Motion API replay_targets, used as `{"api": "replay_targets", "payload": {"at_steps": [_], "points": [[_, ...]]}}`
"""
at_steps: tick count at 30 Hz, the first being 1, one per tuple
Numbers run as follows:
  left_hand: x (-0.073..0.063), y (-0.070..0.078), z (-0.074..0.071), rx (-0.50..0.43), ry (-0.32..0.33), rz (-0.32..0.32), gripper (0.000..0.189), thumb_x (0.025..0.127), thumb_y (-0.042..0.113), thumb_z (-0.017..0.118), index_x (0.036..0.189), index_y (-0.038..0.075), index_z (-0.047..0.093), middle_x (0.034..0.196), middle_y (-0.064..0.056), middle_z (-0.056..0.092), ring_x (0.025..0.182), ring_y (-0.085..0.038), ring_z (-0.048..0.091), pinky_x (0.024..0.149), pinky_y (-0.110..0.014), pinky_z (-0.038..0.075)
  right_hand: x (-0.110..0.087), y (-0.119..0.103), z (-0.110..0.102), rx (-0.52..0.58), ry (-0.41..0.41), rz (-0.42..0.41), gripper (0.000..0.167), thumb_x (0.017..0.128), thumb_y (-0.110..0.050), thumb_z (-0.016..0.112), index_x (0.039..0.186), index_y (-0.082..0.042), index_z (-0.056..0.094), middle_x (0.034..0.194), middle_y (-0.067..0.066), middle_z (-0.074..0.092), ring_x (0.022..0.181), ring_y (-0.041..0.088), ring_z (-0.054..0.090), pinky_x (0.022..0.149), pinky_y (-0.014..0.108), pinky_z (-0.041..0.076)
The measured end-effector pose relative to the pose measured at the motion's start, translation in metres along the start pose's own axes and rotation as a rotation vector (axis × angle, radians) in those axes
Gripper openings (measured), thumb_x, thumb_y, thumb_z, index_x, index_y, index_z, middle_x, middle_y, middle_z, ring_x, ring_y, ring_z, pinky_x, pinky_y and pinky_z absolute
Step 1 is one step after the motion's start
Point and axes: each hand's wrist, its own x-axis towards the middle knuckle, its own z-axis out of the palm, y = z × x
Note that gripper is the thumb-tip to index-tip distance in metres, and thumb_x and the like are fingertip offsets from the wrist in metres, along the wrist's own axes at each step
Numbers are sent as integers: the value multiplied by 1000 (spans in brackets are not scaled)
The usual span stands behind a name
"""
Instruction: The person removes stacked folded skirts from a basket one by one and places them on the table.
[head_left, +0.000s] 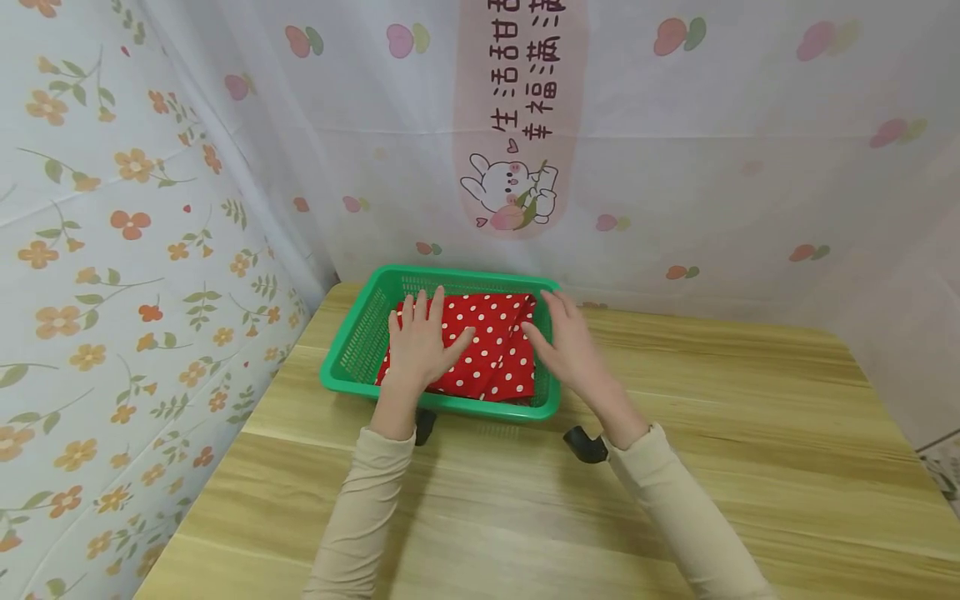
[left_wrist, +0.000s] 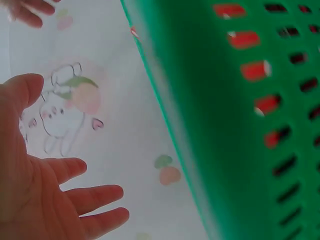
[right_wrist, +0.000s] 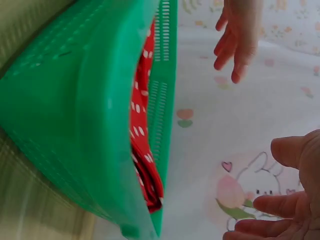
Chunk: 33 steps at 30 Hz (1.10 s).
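A red cloth with white dots [head_left: 483,346] lies folded inside a green plastic basket [head_left: 442,402] with slotted walls. My left hand [head_left: 420,346] is spread above the left part of the cloth, fingers apart and holding nothing. Over the basket's right rim is my right hand [head_left: 573,346], its fingers loosely extended and nothing in them. In the right wrist view the cloth [right_wrist: 141,115] shows between the basket's walls, and both the left hand [right_wrist: 239,37] and the right hand [right_wrist: 285,200] are apart from it. The left wrist view shows the left hand's [left_wrist: 55,185] fingers spread beside the basket wall [left_wrist: 200,100].
The basket stands on a wooden table [head_left: 487,508] near its back edge. Behind hangs a white curtain [head_left: 675,167] with a printed rabbit, and a floral curtain [head_left: 135,275] runs along the left. Black curved pieces [head_left: 585,446] show below each wrist.
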Motion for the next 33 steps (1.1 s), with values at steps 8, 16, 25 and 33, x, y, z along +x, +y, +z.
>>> {"api": "replay_targets", "payload": {"at_steps": [8, 16, 25, 33], "points": [[-1, -27, 7, -82, -15, -81, 75, 89, 46, 51, 145, 3, 26, 142, -23, 34, 130, -39, 29, 104, -61, 22, 9, 3, 15, 44, -72, 48, 66, 89, -21, 62, 139, 9, 31, 139, 27, 36, 127, 40, 37, 96, 54, 40], [0, -46, 10, -171, -109, -192, 73, 93, 40, 46, 145, -4, 22, 138, -26, 40, 122, -43, 42, 99, -59, 33, 16, 5, 26, 46, -145, 97, 72, 85, -18, 68, 139, 8, 30, 138, 27, 37, 124, 40, 39, 87, 51, 48], [0, -60, 15, -364, -145, -325, 61, 89, 26, 56, 135, -6, 31, 117, -25, 53, 105, -38, 55, 85, -50, 49, 24, 13, 37, 71, -259, 184, 75, 86, -21, 66, 142, 6, 25, 137, 26, 38, 124, 38, 40, 90, 49, 47], [2, -71, 23, -544, -162, -432, 50, 88, 21, 55, 123, -10, 39, 113, -27, 51, 103, -38, 55, 86, -45, 50, 32, 14, 43, 178, -321, 336, 87, 85, -22, 67, 146, 6, 11, 141, 25, 35, 127, 38, 38, 93, 49, 45]]}}
